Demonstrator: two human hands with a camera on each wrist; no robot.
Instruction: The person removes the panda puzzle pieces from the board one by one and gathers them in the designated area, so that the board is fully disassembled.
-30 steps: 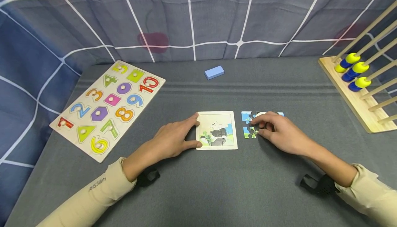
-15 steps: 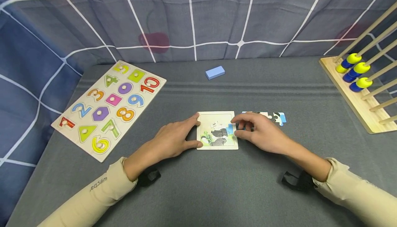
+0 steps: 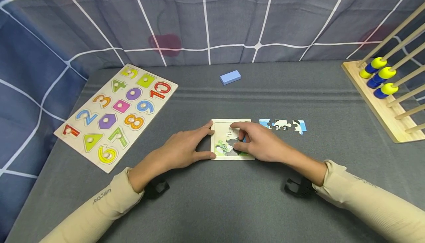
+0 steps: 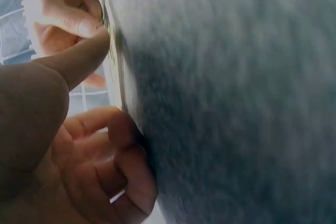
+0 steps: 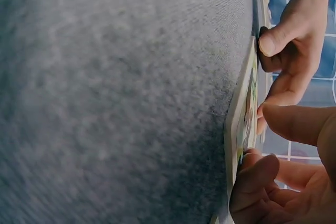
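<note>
A small square wooden puzzle board (image 3: 232, 158) with a panda picture lies on the grey table; some pieces are in it. My left hand (image 3: 180, 147) holds its left edge, thumb near the lower corner, index finger near the upper one. Over the board is my right hand (image 3: 260, 141), thumb and index finger lowered to the picture. It pinches a puzzle piece that the fingers hide. In the right wrist view the fingertips (image 5: 262, 169) touch the board. To the right lie loose jigsaw pieces (image 3: 281, 125) in blue, white and black.
A number puzzle board (image 3: 116, 115) with knobbed pieces lies at the left. Toward the back is a blue block (image 3: 230, 77). A wooden bead rack (image 3: 382, 102) with upright rods stands at the right, before a hanging checked cloth (image 3: 186, 17).
My right hand has moved left from the loose pieces to above the panda board. The lower green-and-blue piece is gone from its spot on the table. My left hand stays at the board's edge.
</note>
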